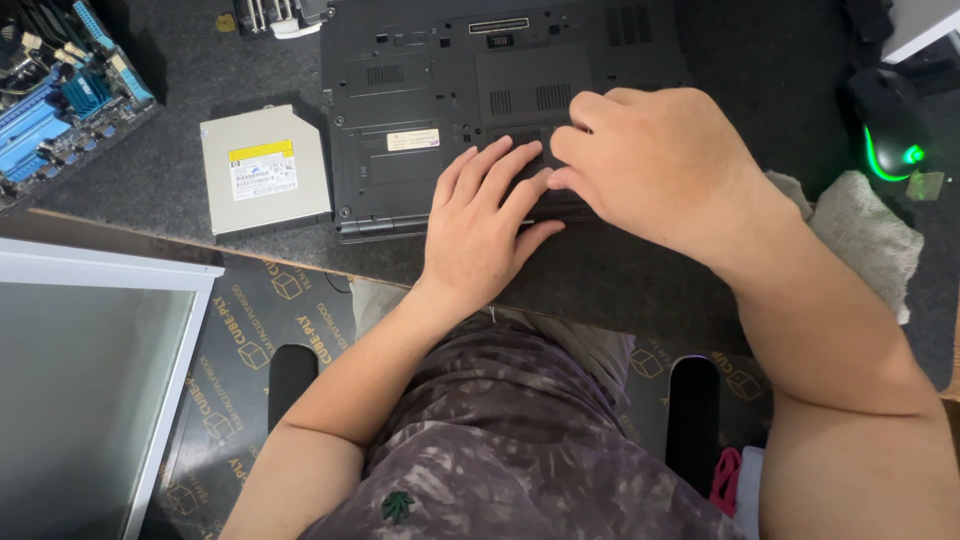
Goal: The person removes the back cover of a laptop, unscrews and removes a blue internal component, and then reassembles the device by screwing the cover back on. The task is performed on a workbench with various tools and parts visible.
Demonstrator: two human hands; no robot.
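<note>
Laptop (480, 90) lies upside down on the dark counter (180, 190), base panel up, its near edge close to the counter's edge. Left hand (480, 225) rests flat on the near edge, fingers spread, gripping nothing. Right hand (650, 165) is curled, fingertips pressing the panel beside the left; whether it pinches anything I cannot tell. Risks, as judged: uneven pressure could crack a panel clip; a slip could shove the laptop into the loose optical drive (265, 170) just beside it, or nudge that toward the motherboard (60, 100).
</note>
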